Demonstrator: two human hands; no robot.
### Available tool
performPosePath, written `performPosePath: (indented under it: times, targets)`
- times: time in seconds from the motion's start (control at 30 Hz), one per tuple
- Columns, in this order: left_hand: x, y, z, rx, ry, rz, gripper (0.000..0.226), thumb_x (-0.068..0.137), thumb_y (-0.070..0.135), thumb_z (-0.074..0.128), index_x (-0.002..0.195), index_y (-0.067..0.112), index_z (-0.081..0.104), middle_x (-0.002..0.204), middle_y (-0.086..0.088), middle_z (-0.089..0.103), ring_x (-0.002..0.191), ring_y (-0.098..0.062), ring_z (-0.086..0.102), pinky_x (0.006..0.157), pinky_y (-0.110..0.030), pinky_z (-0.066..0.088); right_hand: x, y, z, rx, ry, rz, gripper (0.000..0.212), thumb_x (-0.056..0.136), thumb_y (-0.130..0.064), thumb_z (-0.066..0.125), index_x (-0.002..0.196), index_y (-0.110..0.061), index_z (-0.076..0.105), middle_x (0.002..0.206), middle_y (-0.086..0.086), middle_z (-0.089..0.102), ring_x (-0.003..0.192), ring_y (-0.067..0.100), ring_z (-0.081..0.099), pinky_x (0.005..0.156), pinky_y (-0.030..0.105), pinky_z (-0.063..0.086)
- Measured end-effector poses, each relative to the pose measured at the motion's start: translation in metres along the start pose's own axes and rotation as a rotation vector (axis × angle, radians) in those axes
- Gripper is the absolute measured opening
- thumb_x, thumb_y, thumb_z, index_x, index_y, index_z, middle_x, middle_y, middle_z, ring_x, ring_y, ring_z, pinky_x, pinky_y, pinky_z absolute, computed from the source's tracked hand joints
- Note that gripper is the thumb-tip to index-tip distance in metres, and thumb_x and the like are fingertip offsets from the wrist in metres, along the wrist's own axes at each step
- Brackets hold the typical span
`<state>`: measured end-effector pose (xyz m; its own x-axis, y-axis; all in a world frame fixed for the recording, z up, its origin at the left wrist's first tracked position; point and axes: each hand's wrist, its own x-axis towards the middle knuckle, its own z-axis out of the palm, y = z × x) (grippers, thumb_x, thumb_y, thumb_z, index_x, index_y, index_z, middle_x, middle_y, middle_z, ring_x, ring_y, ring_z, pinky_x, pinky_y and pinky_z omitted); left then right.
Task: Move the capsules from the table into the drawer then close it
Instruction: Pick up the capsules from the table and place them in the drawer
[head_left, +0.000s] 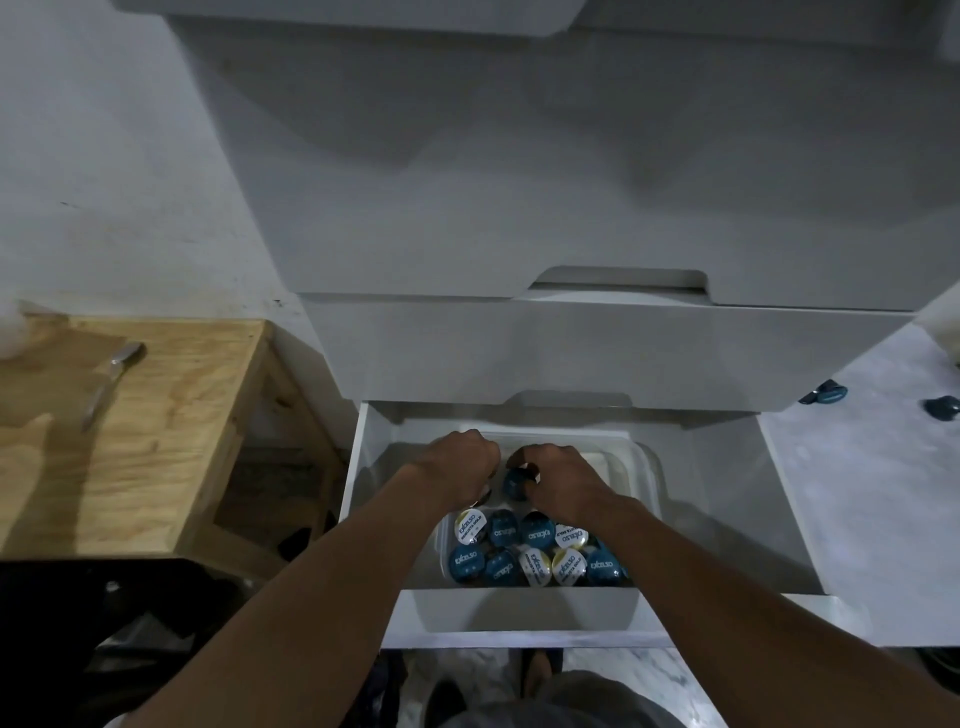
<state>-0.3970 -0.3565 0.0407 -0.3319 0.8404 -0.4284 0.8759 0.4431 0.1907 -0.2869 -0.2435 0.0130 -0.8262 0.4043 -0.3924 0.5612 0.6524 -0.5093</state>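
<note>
Drawer (519, 608) of white laminate stands pulled open, holding a clear plastic tub (640, 467) packed with round blue and white capsules (535, 566) lettered "EXCELSO". Both forearms reach in over it. The right hand (553, 475) pinches one dark blue capsule (516, 484). The left hand (457, 465) curls knuckles-up beside it, its grasp hidden. Two loose blue capsules (826, 397) lie on the pale marbled table (857, 493).

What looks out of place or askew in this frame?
Only two strays: one loose capsule and a second capsule lie tipped on the marble surface right of the open drawer. The right hand holds a blue capsule over the container; nothing looks spilled or damaged.
</note>
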Motion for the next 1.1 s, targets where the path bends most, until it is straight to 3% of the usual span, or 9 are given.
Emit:
performPosePath:
  times: [0.1,0.27,0.5,0.73,0.9,1.1]
  targets:
    - [-0.005,0.006,-0.004,0.043,0.015,0.006,0.016,0.087,0.009,0.058,0.102,0.005,0.063,0.107,-0.016,0.061,0.094,-0.030,0.061,0.068,-0.031,0.040,0.000,-0.002,0.003,-0.002,-0.009,-0.002,0.038,0.087,-0.010,0.060,0.123,-0.020,0.062,0.122,0.010,0.064,0.107,0.025,0.061,0.083,0.022,0.045]
    - [-0.010,0.009,-0.008,0.082,-0.030,0.018,0.018,0.090,0.012,0.058,0.105,0.004,0.061,0.108,-0.015,0.061,0.099,-0.029,0.061,0.073,-0.030,0.043,-0.001,-0.005,0.006,0.005,-0.020,-0.011,0.041,0.086,-0.009,0.060,0.126,-0.018,0.060,0.125,0.011,0.062,0.110,0.026,0.060,0.090,0.026,0.048]
    - [-0.010,-0.001,-0.009,0.046,-0.107,0.062,0.039,0.077,0.028,0.076,0.109,0.011,0.063,0.109,-0.010,0.060,0.103,-0.023,0.056,0.075,-0.028,0.040,-0.004,-0.006,0.007,0.004,-0.011,-0.021,0.040,0.087,-0.006,0.056,0.126,-0.017,0.060,0.127,0.011,0.061,0.111,0.026,0.059,0.088,0.025,0.047]
    - [-0.012,-0.001,-0.001,0.097,-0.049,0.088,0.020,0.089,0.018,0.062,0.105,0.005,0.064,0.107,-0.014,0.064,0.101,-0.026,0.058,0.079,-0.029,0.042,-0.006,-0.008,0.009,0.005,0.004,-0.011,0.036,0.089,-0.012,0.057,0.124,-0.017,0.060,0.122,0.011,0.064,0.106,0.025,0.061,0.084,0.023,0.046]
    - [-0.015,0.003,0.000,0.069,-0.015,0.058,0.022,0.092,0.013,0.057,0.112,0.005,0.060,0.115,-0.014,0.057,0.108,-0.025,0.054,0.082,-0.028,0.041,-0.008,-0.008,0.012,-0.003,-0.001,0.007,0.037,0.086,-0.009,0.059,0.123,-0.014,0.059,0.117,0.012,0.065,0.104,0.026,0.061,0.087,0.030,0.051]
    - [-0.015,0.004,0.005,0.045,0.008,0.035,0.022,0.091,0.015,0.058,0.111,0.005,0.060,0.113,-0.013,0.056,0.106,-0.025,0.055,0.075,-0.024,0.034,-0.006,-0.009,0.016,-0.015,-0.005,0.020,0.040,0.085,-0.013,0.061,0.124,-0.017,0.058,0.118,0.012,0.065,0.106,0.026,0.060,0.091,0.032,0.051]
